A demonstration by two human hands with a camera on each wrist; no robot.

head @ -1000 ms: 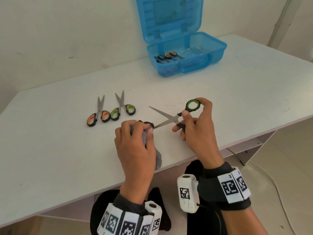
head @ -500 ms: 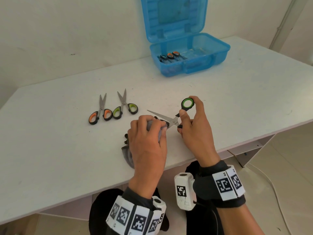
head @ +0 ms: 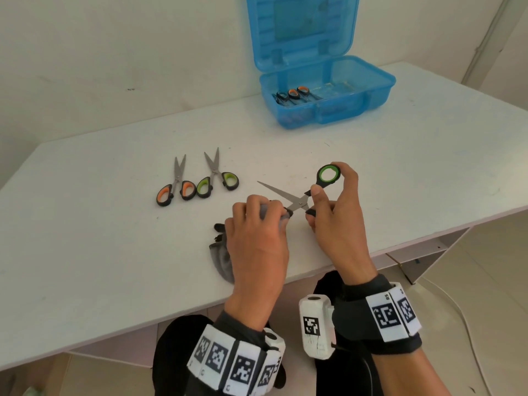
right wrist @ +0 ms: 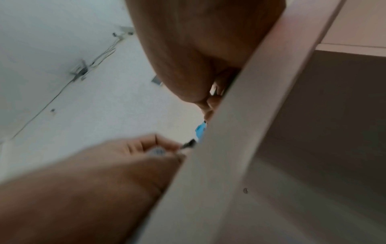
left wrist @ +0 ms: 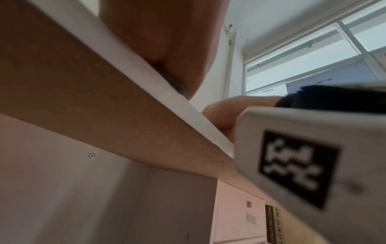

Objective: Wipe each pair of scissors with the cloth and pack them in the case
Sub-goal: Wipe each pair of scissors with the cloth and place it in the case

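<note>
Head view shows a white table (head: 85,252) against a pale wall, two scissors (head: 197,178) lying at centre left, two more in the open blue case (head: 328,90) at top, while the right hand (head: 337,224) pinches a fifth, green-handled pair (head: 308,192) and the left hand (head: 257,238) curls the grey cloth (head: 223,258) around one blade.

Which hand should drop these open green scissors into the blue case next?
Right hand: it already grips the green-handled scissors and is nearer the blue plastic case; the left hand holds the grey cloth.
</note>
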